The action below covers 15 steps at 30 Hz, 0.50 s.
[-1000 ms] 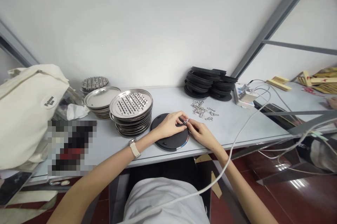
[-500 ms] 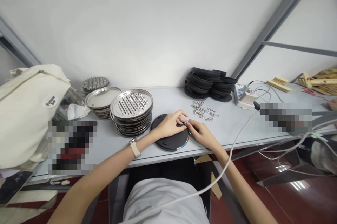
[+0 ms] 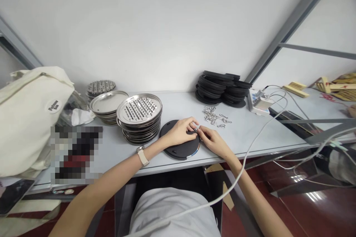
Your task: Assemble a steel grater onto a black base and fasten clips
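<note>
Round disc black, edge marked with blue and orange; stacked discs plain black, loose clasps silver. Surface pale grey with dark line along front edge; metal plate silver, patterned in slanted rows of dark slots. Bag cream, black lettering on white label; watch strap cream, cable white, floor dark red.

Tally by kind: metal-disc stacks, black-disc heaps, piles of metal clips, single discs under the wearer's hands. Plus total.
Metal-disc stacks: 3 (front stack, middle stack, rear stack)
Black-disc heap: 1
Pile of metal clips: 1
Black disc under the left hand: 1
Total: 6
</note>
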### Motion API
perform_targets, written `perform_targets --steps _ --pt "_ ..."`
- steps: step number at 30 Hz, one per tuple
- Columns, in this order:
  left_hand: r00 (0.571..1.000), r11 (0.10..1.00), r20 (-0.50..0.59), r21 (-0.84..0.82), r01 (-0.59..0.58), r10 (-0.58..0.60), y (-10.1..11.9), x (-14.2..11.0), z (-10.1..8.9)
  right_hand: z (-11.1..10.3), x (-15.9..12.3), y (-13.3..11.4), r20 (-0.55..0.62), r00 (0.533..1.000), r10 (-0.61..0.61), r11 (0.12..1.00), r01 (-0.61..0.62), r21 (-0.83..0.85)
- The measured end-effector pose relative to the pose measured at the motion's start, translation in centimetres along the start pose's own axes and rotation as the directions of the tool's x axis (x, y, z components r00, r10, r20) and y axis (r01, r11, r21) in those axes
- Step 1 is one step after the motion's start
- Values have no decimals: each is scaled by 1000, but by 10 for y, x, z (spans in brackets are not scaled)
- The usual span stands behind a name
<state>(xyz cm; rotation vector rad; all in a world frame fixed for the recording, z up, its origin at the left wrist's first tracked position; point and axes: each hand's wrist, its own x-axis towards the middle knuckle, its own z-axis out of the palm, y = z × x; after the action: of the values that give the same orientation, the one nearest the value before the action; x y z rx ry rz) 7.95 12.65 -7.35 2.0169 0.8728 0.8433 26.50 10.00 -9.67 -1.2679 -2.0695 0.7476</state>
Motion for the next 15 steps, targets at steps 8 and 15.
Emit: perform_targets --steps 8,15 --pt "999 999 25 -26 -24 25 -1 0 -1 -2 0 -1 -1 1000 2 1000 -2 16" --pt "1000 1000 11 -21 0 0 -3 0 1 -3 1 -3 -12 1000 10 1000 -10 13"
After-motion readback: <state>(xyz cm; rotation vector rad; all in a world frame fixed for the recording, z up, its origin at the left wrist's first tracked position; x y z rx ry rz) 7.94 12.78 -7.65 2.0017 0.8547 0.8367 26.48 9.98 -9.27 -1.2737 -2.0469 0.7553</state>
